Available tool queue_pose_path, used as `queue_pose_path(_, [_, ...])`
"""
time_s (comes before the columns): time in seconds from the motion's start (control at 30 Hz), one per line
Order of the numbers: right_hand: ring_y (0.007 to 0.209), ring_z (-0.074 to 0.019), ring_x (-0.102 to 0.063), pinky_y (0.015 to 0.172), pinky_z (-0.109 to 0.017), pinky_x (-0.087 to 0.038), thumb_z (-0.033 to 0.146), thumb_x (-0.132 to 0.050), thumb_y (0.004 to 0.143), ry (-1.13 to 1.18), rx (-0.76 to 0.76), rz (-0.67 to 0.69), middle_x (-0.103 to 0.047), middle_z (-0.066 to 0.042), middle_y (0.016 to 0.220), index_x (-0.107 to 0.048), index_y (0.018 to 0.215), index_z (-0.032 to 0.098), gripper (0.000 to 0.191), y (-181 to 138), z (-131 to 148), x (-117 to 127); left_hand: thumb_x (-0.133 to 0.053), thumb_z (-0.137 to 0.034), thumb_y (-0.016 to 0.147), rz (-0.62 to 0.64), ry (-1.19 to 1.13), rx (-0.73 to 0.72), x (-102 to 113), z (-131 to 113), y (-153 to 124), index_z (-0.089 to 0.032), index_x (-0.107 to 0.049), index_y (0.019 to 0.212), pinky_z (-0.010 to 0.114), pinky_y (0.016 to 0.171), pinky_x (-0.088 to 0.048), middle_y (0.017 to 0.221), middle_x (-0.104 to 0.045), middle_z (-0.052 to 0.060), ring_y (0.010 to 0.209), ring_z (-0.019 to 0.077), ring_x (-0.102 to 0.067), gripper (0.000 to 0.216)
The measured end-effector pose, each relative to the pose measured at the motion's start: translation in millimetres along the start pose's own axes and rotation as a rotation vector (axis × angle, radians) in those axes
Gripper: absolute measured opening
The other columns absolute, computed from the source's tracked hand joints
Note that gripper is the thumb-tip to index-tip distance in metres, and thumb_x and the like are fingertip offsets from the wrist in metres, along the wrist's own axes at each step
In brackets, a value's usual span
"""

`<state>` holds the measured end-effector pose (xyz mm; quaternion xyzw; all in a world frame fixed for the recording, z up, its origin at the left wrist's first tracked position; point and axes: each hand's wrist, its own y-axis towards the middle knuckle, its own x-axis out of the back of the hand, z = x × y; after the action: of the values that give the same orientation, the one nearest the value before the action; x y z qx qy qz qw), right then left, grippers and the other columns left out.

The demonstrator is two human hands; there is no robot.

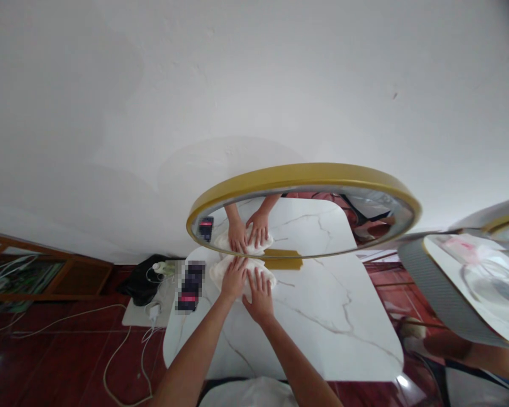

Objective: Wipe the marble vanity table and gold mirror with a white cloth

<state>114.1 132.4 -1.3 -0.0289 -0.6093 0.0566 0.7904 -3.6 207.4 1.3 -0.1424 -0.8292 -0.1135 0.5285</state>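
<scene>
Both hands lie on a folded white cloth [216, 273] that rests on a white marbled tabletop [322, 339]. My left hand [234, 278] is flat with its fingers stretched forward over the cloth's middle. Beside it, my right hand [260, 297] has its fingers spread on the cloth's right part. A round mirror with a gold frame [305, 173] stands behind the cloth and reflects both hands. Its gold base [283, 263] sits just right of the cloth. Left of the hands lies a dark, pixelated object [190, 285], perhaps a phone.
A pale wall [237, 85] rises behind the table. White cables [144, 350] run over the red tiled floor [63, 362] at left, near a black bag [142, 282]. At right are another table [432, 271] with clear plastic on it and another person's leg [458, 345].
</scene>
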Motion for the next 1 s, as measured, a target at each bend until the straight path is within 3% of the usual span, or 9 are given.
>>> queue_pose_path(0.2, [0.138, -0.0274, -0.003, 0.108, -0.048, -0.013, 0.037, -0.051, 0.079, 0.006, -0.041, 0.015, 0.0, -0.002, 0.152, -0.005, 0.144, 0.029, 0.081, 6, 5, -1, -0.034, -0.024, 0.09, 0.029, -0.009, -0.018, 5, 3, 6, -0.025, -0.037, 0.136, 0.041, 0.108, -0.028, 0.144, -0.036, 0.003, 0.134, 0.0213, -0.028, 0.046])
queue_pose_path(0.53, [0.138, -0.0256, -0.001, 0.109, -0.049, -0.008, 0.036, -0.048, 0.08, 0.003, -0.018, 0.005, -0.001, 0.0, 0.151, -0.007, 0.144, 0.029, 0.076, -21, -4, -6, -0.032, -0.019, 0.09, -0.043, 0.001, -0.007, -9, -11, -23, -0.024, -0.032, 0.139, 0.042, 0.109, -0.026, 0.147, -0.03, 0.002, 0.137, 0.0211, -0.02, 0.049])
queue_pose_path(0.73, [0.138, -0.0251, -0.002, 0.109, -0.047, -0.009, 0.035, -0.048, 0.08, 0.0, -0.017, -0.025, -0.001, 0.0, 0.152, -0.007, 0.144, 0.03, 0.076, -9, -9, -3, -0.033, -0.021, 0.09, 0.005, 0.0, -0.029, -2, -9, -5, -0.023, -0.037, 0.136, 0.042, 0.108, -0.028, 0.144, -0.036, 0.002, 0.135, 0.0222, -0.024, 0.046])
queue_pose_path(1.0, [0.138, -0.0259, -0.005, 0.109, -0.046, -0.008, 0.04, -0.048, 0.081, -0.073, 0.057, -0.03, -0.003, 0.005, 0.151, -0.006, 0.143, 0.035, 0.075, -3, -35, 8, -0.035, -0.021, 0.089, -0.051, -0.012, 0.113, -18, -28, -10, -0.021, -0.037, 0.136, 0.043, 0.11, -0.027, 0.146, -0.032, 0.003, 0.136, 0.0236, -0.022, 0.047])
